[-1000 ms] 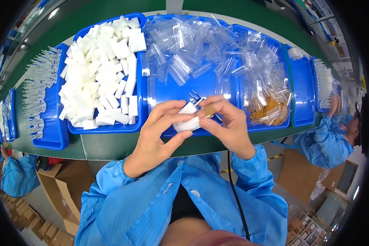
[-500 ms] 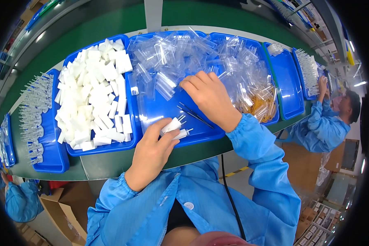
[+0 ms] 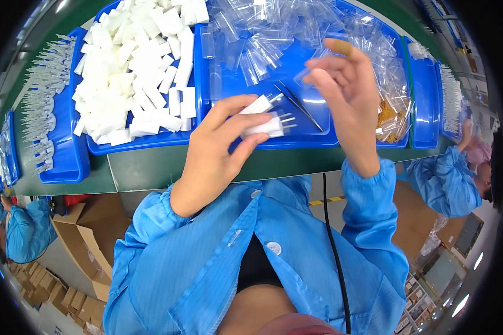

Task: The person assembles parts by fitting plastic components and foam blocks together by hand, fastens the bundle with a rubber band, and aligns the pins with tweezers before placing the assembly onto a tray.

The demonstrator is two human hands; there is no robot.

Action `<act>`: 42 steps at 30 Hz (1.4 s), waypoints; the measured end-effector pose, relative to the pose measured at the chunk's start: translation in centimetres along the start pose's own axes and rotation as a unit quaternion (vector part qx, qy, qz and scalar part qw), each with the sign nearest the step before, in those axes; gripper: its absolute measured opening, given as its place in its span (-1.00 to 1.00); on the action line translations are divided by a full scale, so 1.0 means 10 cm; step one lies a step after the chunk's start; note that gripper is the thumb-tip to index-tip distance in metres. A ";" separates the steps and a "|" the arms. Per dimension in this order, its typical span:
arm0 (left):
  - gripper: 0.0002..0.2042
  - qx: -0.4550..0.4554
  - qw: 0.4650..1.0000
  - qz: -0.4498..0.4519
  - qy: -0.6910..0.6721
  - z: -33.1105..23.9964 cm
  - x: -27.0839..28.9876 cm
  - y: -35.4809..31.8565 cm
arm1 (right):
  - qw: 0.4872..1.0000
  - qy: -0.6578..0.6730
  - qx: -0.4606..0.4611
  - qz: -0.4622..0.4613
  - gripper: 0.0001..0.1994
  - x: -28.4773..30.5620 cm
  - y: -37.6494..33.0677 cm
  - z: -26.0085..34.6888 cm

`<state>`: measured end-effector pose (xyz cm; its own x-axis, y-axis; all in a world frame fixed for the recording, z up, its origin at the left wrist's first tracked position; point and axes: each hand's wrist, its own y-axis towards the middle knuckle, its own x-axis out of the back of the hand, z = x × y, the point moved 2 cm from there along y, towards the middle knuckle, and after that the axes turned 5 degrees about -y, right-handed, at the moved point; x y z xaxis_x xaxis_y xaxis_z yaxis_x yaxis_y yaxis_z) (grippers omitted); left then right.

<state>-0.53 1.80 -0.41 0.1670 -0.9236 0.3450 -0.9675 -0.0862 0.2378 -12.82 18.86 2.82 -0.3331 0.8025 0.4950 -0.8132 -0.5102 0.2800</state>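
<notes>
My left hand (image 3: 218, 151) grips two white plug-shaped blocks (image 3: 261, 116) with metal prongs pointing right, over the near edge of a blue tray (image 3: 318, 139). My right hand (image 3: 346, 95) is raised above that tray and pinches a small clear plastic sleeve (image 3: 307, 75) between fingertips; one fingertip wears a tan cover. Black tweezers (image 3: 299, 103) lie in the tray between my hands. Loose clear plastic sleeves (image 3: 274, 33) fill the tray's far part.
A blue tray of white blocks (image 3: 134, 72) sits left. Farther left a narrow blue tray (image 3: 61, 151) holds clear pieces. Yellowish parts in sleeves (image 3: 394, 114) lie right, beside another blue tray (image 3: 427, 95). Workers in blue coats (image 3: 447, 178) sit at both sides. Cardboard boxes (image 3: 89, 234) stand below.
My right hand has lifted out of the sleeve pile toward me with a clear sleeve. My left hand stays by the tray's near edge, still holding the white blocks.
</notes>
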 end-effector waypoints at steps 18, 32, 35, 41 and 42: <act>-0.75 0.119 0.949 -0.046 -0.287 -0.07 -0.14 0.05 | 0.976 0.193 -0.069 -0.077 -0.63 -0.16 -0.38 0.06; -0.86 0.089 0.982 -0.069 -0.153 -0.09 -0.22 0.07 | 0.980 0.176 -0.069 -0.066 -0.62 -0.11 -0.50 -0.11; -0.86 0.090 0.985 -0.055 -0.138 -0.10 -0.23 0.09 | 0.985 0.155 -0.072 -0.035 -0.62 -0.06 -0.48 -0.12; -0.84 0.131 0.970 -0.063 -0.194 -0.09 -0.26 0.12 | 0.986 0.151 -0.063 -0.044 -0.63 -0.03 -0.48 -0.13; -0.84 0.132 0.970 -0.067 -0.195 -0.07 -0.27 0.13 | 0.985 0.154 -0.066 -0.043 -0.63 -0.04 -0.50 -0.14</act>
<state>-2.06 4.43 -0.42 0.2602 -0.9639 -0.0557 -0.9655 -0.2606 -0.0009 -9.24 21.51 0.07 -0.3719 0.9075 0.1954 -0.8934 -0.4071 0.1903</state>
